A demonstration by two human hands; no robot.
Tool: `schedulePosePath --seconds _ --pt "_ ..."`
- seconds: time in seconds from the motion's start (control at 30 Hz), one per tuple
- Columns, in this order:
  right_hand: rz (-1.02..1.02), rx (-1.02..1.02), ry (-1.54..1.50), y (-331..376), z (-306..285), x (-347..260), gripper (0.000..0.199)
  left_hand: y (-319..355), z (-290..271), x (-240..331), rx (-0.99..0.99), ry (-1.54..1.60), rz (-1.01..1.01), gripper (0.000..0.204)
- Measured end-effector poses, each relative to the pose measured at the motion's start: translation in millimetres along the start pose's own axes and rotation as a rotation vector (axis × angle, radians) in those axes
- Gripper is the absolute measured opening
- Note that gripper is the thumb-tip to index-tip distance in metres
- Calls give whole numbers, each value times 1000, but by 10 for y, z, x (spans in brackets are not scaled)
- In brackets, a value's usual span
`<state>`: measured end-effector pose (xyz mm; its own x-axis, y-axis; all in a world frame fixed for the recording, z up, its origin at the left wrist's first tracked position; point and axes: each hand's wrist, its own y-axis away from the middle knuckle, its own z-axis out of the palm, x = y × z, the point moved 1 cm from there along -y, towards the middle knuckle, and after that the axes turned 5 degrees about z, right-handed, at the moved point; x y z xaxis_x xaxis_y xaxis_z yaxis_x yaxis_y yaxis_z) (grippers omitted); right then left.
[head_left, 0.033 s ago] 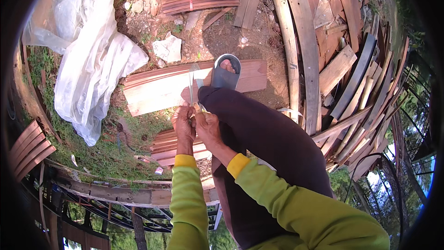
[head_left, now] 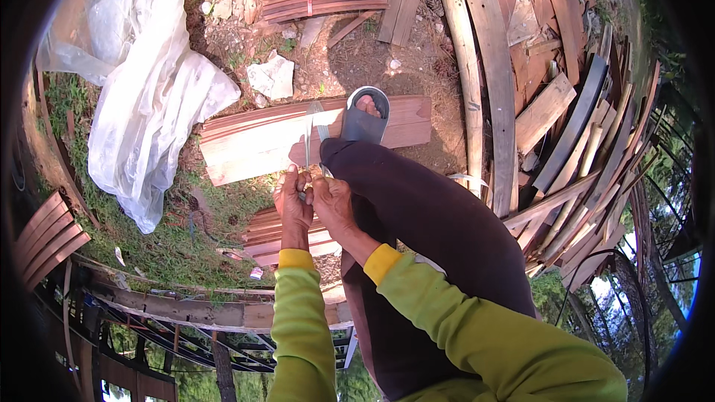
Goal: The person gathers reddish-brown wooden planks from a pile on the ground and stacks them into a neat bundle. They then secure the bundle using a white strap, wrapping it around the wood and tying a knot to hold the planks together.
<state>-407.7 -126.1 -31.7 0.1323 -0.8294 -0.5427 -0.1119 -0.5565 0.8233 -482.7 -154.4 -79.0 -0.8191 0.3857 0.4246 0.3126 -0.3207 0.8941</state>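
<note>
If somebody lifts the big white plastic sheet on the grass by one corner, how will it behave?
The crumpled white translucent plastic sheet would probably hang limp, since it already lies in soft folds. It looks thin, so likely light for its size. Its glossy surface may feel slippery.

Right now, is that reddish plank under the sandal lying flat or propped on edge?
Flat: the plank lies broad face up on the dirt, with the sandalled foot resting on it.

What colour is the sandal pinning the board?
Grey rubber sandal, clearest in the head view.
</note>
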Motion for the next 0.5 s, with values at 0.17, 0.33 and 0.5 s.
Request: schedulePosePath --seconds 0.17,0.33,0.5 --pt "1 -59 98 311 0 518 36 45 226 197 65 -36 52 27" --pt "207 -167 -149 443 -77 864 35 225 476 242 -14 -104 85 29" --pt "156 -154 -257 201 -168 181 34 95 -27 88 213 141 -13 21"
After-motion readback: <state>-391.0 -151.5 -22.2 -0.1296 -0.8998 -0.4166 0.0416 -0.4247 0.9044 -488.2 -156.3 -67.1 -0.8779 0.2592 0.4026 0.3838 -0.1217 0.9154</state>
